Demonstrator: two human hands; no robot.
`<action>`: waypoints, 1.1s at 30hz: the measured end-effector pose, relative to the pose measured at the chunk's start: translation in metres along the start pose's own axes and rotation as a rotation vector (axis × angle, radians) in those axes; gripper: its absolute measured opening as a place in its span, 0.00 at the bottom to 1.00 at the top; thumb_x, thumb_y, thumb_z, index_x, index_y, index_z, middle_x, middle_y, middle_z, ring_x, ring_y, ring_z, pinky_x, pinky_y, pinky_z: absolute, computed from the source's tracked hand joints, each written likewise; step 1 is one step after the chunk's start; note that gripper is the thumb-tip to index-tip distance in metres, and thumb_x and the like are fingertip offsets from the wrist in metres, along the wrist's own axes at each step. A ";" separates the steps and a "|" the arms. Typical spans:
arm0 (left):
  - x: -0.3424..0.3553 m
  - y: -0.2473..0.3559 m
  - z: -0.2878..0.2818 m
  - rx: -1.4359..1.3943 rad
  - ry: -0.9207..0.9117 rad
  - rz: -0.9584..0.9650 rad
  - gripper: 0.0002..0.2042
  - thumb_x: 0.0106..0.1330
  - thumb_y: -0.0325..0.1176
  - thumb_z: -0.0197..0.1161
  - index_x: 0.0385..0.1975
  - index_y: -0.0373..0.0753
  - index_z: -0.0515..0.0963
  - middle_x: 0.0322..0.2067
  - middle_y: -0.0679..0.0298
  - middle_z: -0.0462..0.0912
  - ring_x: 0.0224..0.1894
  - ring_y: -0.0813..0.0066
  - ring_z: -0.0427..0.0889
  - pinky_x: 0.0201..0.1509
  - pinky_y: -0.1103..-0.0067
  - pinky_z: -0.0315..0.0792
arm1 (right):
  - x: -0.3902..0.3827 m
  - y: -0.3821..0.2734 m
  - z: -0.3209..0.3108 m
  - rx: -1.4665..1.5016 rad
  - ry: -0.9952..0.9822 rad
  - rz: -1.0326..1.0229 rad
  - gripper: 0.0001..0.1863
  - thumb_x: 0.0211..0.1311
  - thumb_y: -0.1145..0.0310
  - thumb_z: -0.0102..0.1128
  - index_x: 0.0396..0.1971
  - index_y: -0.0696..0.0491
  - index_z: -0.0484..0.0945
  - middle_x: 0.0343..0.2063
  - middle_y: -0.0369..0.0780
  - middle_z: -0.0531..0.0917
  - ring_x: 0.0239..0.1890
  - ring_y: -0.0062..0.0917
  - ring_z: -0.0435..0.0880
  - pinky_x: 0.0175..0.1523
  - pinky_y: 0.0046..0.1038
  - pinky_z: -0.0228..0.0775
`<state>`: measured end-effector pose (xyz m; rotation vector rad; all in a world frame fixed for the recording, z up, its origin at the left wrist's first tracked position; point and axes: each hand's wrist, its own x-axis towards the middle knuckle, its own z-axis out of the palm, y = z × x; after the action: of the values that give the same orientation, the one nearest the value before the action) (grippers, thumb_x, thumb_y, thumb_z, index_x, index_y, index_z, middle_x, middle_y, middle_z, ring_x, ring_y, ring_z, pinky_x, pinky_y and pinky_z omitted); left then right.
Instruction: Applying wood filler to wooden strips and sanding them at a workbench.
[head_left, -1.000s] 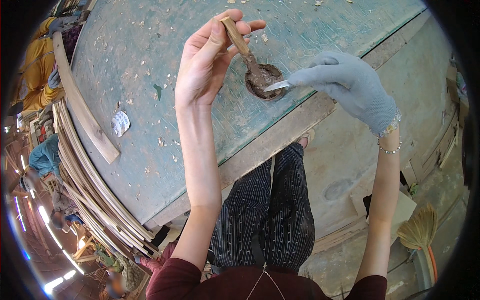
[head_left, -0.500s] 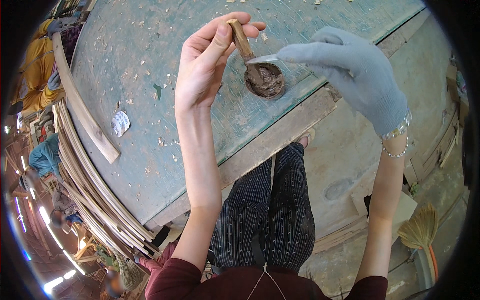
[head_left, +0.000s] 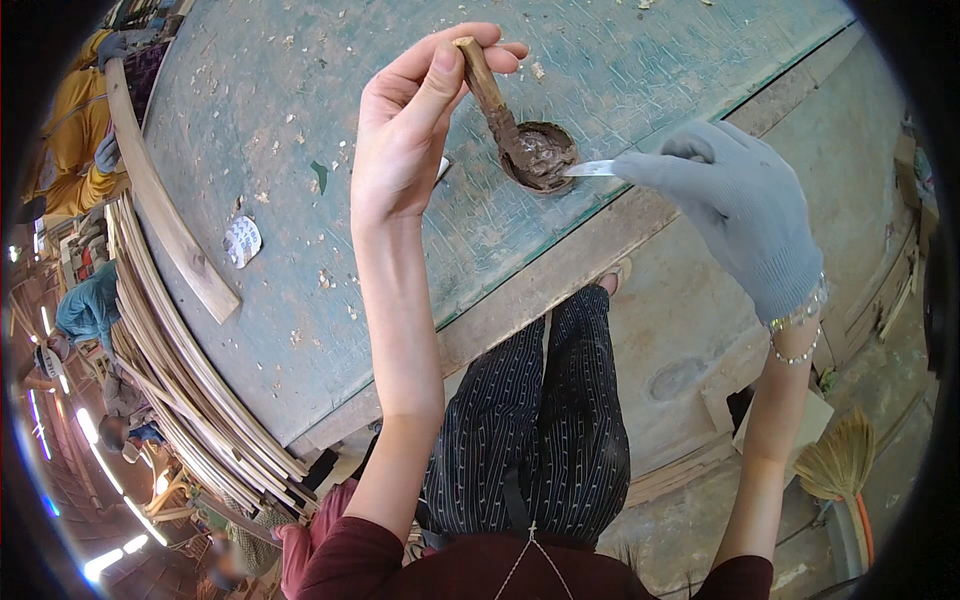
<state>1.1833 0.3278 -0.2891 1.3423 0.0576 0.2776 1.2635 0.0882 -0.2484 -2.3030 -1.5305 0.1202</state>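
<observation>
Here, from the head view, the bare left hand point(head_left: 405, 140) pinched a brown wooden stick point(head_left: 487, 88), and the grey-gloved right hand point(head_left: 735, 205) gripped a thin metal blade point(head_left: 590, 169) over a small round cup of brown paste point(head_left: 540, 157) on the worn green tabletop point(head_left: 300, 120); scooping seemed underway, needing a steady lift

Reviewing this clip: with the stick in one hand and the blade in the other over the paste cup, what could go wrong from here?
The cup of brown paste sits close to the table edge; a push from the blade could tip it off. The left hand is bare, so paste from the smeared stick could get on skin. The blade in the gloved right hand works near the left fingers; a slip might nick them.
</observation>
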 end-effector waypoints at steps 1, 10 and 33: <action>0.000 0.000 -0.001 -0.001 0.010 -0.003 0.16 0.64 0.40 0.52 0.43 0.35 0.75 0.34 0.60 0.82 0.45 0.68 0.77 0.56 0.70 0.64 | -0.002 -0.003 -0.005 -0.028 0.002 0.018 0.19 0.45 0.75 0.55 0.38 0.38 0.79 0.23 0.33 0.73 0.27 0.25 0.73 0.31 0.24 0.66; -0.002 -0.002 -0.003 -0.042 0.013 -0.041 0.15 0.64 0.41 0.53 0.44 0.37 0.73 0.33 0.65 0.81 0.53 0.53 0.71 0.58 0.66 0.64 | -0.008 -0.008 -0.025 0.149 -0.030 0.263 0.18 0.50 0.77 0.54 0.43 0.47 0.78 0.28 0.37 0.76 0.29 0.22 0.74 0.33 0.23 0.65; 0.016 -0.019 0.005 -0.660 -0.236 0.042 0.06 0.62 0.27 0.53 0.32 0.50 0.73 0.19 0.79 0.75 0.56 0.61 0.68 0.68 0.52 0.36 | 0.040 0.016 0.026 0.580 0.152 -0.022 0.15 0.51 0.74 0.57 0.39 0.43 0.81 0.23 0.33 0.76 0.26 0.19 0.73 0.33 0.21 0.66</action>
<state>1.2033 0.3228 -0.3047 0.7120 -0.2433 0.1506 1.2864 0.1253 -0.2732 -1.7911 -1.2396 0.3279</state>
